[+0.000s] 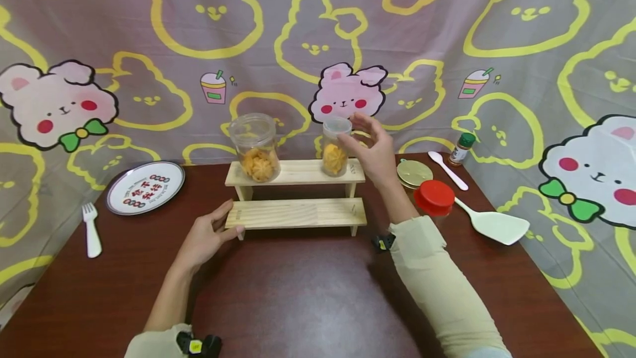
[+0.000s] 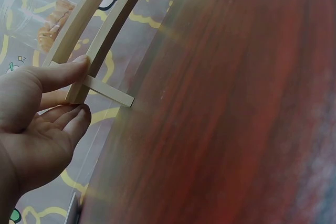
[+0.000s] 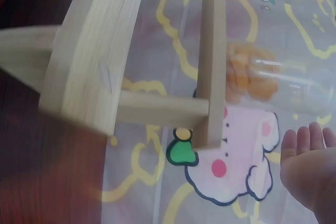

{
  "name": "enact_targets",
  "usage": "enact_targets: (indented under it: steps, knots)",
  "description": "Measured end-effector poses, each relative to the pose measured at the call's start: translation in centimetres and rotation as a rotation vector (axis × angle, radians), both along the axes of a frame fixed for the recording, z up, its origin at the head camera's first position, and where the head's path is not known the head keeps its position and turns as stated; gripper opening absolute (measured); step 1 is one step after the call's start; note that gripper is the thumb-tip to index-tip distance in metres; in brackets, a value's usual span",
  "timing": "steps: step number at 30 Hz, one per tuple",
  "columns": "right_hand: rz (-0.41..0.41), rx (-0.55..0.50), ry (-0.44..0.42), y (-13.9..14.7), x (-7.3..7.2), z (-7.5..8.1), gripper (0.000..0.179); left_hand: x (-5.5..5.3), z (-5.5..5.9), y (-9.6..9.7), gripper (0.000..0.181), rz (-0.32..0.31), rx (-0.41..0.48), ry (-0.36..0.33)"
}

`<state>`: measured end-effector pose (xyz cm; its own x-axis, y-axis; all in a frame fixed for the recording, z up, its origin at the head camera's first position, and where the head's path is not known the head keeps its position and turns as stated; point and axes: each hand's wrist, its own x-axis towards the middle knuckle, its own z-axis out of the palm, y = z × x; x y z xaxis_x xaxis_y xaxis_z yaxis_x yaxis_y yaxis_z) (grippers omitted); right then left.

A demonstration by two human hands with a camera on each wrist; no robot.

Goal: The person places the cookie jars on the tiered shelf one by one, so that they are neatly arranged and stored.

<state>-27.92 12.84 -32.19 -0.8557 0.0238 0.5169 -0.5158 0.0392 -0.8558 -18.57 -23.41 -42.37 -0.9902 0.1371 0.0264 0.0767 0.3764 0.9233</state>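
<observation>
A two-step wooden display stand (image 1: 293,214) stands on the table, and my left hand (image 1: 205,239) pinches the left end of its lower step, thumb on one face and fingers on the other in the left wrist view. On the upper step, a small clear jar (image 1: 334,153) with yellow piped cookies stands upright at the right. My right hand (image 1: 374,151) is beside its top, thumb and fingers spread near the rim; in the right wrist view a gap shows between the fingers (image 3: 304,142) and the jar. A wider clear jar (image 1: 255,145) holding cookies stands at the upper step's left.
To the left lie a printed plate (image 1: 171,189) and a white fork (image 1: 92,231). On the right are gold lids (image 1: 414,173), a red lid (image 1: 435,195), a white spatula (image 1: 499,226), a white spoon (image 1: 449,173) and a green-capped bottle (image 1: 461,151). A patterned curtain (image 1: 278,43) hangs behind.
</observation>
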Motion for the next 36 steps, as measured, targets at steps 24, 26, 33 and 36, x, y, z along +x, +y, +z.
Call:
enact_targets:
  steps: [24, 26, 33, 36]
  knots:
    - [-0.065, 0.181, -0.018, 8.0, 4.7, 0.4, 0.054, 0.0, 0.1, 0.1, 0.077, 0.0, 0.001, -0.003]
    - [-0.071, 0.193, -0.026, 8.7, 4.8, 0.2, 0.054, 0.1, 0.1, 0.1, 0.077, 0.001, 0.0, -0.003]
    - [-0.073, 0.194, -0.023, 10.5, 5.2, -0.9, 0.052, 0.1, 0.2, 0.0, 0.077, 0.002, 0.006, -0.007]
    - [-0.075, 0.192, -0.019, 11.2, 5.2, -1.5, 0.051, 0.1, 0.2, 0.0, 0.077, 0.003, 0.007, -0.009]
